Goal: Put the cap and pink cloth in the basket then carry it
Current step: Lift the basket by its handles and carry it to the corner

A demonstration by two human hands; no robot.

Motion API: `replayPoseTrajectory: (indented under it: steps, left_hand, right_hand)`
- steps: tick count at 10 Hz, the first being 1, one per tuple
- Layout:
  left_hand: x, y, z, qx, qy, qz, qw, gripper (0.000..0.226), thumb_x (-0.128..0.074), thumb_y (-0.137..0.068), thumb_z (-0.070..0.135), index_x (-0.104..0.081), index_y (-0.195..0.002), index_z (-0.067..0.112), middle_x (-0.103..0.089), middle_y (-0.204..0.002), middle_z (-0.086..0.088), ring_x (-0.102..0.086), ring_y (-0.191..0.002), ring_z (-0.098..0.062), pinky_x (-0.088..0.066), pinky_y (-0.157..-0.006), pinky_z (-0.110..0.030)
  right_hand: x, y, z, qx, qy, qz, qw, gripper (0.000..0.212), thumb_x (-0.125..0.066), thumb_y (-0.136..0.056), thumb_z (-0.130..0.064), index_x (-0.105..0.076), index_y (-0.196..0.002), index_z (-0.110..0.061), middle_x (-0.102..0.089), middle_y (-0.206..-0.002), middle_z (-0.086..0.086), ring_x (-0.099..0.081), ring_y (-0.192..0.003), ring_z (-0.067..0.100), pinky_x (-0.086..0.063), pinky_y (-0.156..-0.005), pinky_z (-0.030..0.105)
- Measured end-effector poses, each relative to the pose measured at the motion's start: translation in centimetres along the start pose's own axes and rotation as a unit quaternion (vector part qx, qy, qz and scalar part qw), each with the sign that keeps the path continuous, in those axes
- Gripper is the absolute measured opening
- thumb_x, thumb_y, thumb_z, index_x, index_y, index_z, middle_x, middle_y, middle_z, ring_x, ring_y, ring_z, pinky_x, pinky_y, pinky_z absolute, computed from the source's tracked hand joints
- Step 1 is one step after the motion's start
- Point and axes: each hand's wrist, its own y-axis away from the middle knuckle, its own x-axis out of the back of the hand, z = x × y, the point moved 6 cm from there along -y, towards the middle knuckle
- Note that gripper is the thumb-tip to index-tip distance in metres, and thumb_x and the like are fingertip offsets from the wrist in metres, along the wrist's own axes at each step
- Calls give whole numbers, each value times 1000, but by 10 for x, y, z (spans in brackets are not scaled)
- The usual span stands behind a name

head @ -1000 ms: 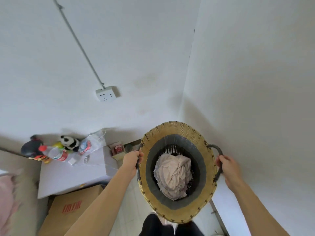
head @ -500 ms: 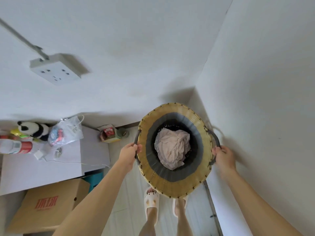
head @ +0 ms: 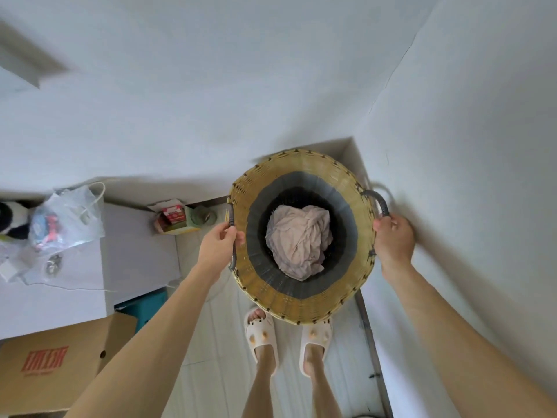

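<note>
the basket (head: 301, 303) has swung toward the room corner, with both feet now below it. left hand (head: 217, 246) and right hand (head: 393, 240) clench its handles; pink cloth (head: 298, 240) inside, so carrying is under way.

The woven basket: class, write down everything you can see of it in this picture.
The woven basket is round, of yellowish wicker with dark stitching at the rim, a grey band inside and a dark open-weave bottom. Two dark wrapped loop handles sit on opposite sides. The left hand and right hand each grip one, holding it in the air above the slippered feet. A crumpled pink cloth lies inside. No cap shows.
</note>
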Motion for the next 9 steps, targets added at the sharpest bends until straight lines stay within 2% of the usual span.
replayPoseTrajectory:
  steps: [1,2,3,4,5,6,7,8,9]
  left_hand:
    - [-6,0,-5,-6,-18,-12,1000,41,-43,-98,29,-51,-135,13,-75,-95,0,-70,-86,-11,-53,-84,-27]
    - [-11,3,-9,-12,-39,8,999,41,-40,-99,32,-51,-135,16,-74,-93,6,-69,-86,-9,-52,-71,-23]
    - [-10,6,-13,-17,-43,32,998,37,-39,-99,32,-54,-131,21,-72,-91,8,-68,-85,-8,-56,-79,-34]
    - [-5,7,-8,-38,-57,52,996,28,-37,-101,28,-59,-116,20,-70,-89,5,-65,-82,-8,-51,-78,-31]
    - [7,5,-2,-56,-95,72,991,26,-34,-101,23,-58,-93,15,-65,-80,0,-61,-74,-14,-46,-64,-28]
    - [24,1,1,-59,-120,91,987,28,-33,-101,22,-58,-92,12,-64,-78,-5,-54,-66,-14,-40,-55,-26]
    - [31,-3,2,-65,-129,77,987,25,-35,-101,23,-59,-98,19,-68,-82,-3,-58,-69,-10,-40,-56,-23]
    - [26,-5,6,-64,-129,60,988,23,-35,-101,23,-58,-99,20,-69,-84,-3,-66,-77,-17,-46,-56,-24]
    - [27,-3,6,-39,-132,52,989,22,-34,-101,23,-55,-105,20,-69,-91,-6,-67,-84,-24,-47,-60,-26]
  right_hand:
    - [-2,15,21,-15,26,23,999,34,-46,-93,-42,-56,-112,-15,-65,-103,1,-62,-92,23,-49,-83,37]
    - [-12,37,78,-104,62,-2,993,58,-55,-90,-49,-44,-135,-14,-57,-133,9,-57,-119,28,-44,-95,38]
    - [-31,64,142,-216,79,-61,971,80,-58,-88,-51,-21,-152,-22,-39,-153,12,-51,-128,37,-49,-97,52]
    - [-58,96,180,-301,3,-110,947,61,-55,-96,-27,-22,-147,-26,-46,-138,5,-54,-121,43,-58,-75,61]
    - [-75,96,182,-247,51,-66,965,48,-47,-96,-14,-32,-139,-25,-55,-136,11,-56,-117,45,-55,-83,63]
    - [-82,73,178,-275,26,-34,961,45,-43,-90,-6,-36,-127,-31,-57,-133,15,-61,-106,48,-58,-74,63]
    - [-82,69,168,-294,1,-52,954,58,-43,-93,0,-31,-145,-21,-50,-131,11,-57,-111,52,-60,-59,56]
    - [-75,84,147,-277,70,-149,947,41,-49,-93,-8,-45,-134,-10,-59,-118,12,-65,-103,42,-62,-60,45]
    - [-59,88,110,-261,208,-273,902,18,-51,-95,-26,-54,-102,-10,-66,-96,13,-72,-85,29,-62,-73,45]
